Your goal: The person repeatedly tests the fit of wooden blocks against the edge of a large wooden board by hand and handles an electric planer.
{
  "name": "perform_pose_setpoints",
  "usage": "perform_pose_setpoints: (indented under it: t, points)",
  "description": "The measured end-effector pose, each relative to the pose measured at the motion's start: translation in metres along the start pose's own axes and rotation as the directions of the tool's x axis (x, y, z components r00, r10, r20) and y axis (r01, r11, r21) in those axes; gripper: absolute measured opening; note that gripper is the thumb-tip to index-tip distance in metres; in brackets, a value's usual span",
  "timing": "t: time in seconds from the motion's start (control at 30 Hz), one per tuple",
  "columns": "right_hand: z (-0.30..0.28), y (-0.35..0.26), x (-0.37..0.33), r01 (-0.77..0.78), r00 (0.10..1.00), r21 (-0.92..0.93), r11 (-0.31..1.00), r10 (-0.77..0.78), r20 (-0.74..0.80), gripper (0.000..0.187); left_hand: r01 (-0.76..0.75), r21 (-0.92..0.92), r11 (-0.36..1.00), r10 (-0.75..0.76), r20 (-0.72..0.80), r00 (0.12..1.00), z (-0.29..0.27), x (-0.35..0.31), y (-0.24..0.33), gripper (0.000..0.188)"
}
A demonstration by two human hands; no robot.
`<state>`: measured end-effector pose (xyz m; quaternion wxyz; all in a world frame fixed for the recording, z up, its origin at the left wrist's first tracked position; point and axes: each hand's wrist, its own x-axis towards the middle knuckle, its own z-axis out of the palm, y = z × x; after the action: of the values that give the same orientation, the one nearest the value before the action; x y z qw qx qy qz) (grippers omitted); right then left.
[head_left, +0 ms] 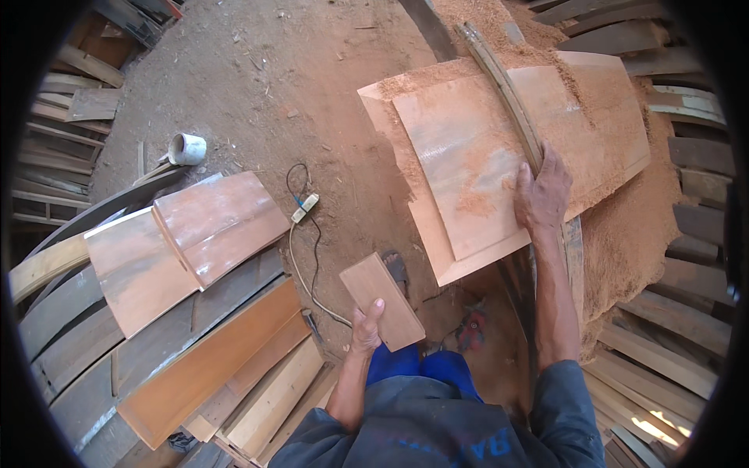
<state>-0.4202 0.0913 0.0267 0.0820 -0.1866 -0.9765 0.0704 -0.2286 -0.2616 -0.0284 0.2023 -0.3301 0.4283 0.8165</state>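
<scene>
My left hand (pixel 367 324) grips a short flat wooden board (pixel 384 300) in front of my lap, thumb on its upper face. Out to the right, my right hand (pixel 544 187) is closed around the near end of a long narrow wooden strip (pixel 503 93). That strip lies slantwise across a wide raised wooden panel (pixel 437 148) with bevelled edges. Reddish sawdust is scattered over the panel, thickest along its far edge.
A power strip (pixel 305 208) with cords lies on the dirt floor. To the left, smaller panels (pixel 222 222) rest on stacked boards (pixel 211 351), near a white cup (pixel 187 149). A red power tool (pixel 471 331) sits by my feet. Sawdust (pixel 624 242) heaps at right.
</scene>
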Motion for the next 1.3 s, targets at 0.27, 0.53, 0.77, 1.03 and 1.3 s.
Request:
perform_pose_setpoints:
  t: [0.27, 0.53, 0.77, 1.03, 1.3]
  points:
    - [0.003, 0.004, 0.000, 0.039, 0.998, -0.013, 0.999, -0.040, -0.039, 0.061, -0.026, 0.093, 0.995, 0.018, 0.084, 0.996, 0.043, 0.027, 0.019, 0.060]
    - [0.005, 0.009, 0.002, 0.064, 0.996, -0.028, 0.998, -0.066, -0.055, 0.062, -0.176, 0.270, 0.947, 0.133, 0.171, 0.976, 0.089, 0.053, 0.042, 0.063]
    - [0.002, 0.008, 0.003, 0.044, 0.999, -0.008, 0.999, -0.044, -0.020, 0.063, -0.148, 0.245, 0.958, 0.127, 0.100, 0.987, 0.097, 0.056, 0.047, 0.060]
    - [0.004, 0.007, 0.003, 0.035, 0.999, -0.020, 0.999, -0.036, -0.018, 0.064, -0.156, 0.507, 0.847, 0.133, 0.082, 0.988, 0.092, 0.069, 0.091, 0.057]
    - [0.001, 0.008, 0.000, 0.013, 1.000, 0.001, 1.000, -0.013, -0.004, 0.065, -0.309, 0.360, 0.880, 0.289, 0.111, 0.951, 0.076, 0.097, 0.162, 0.056]
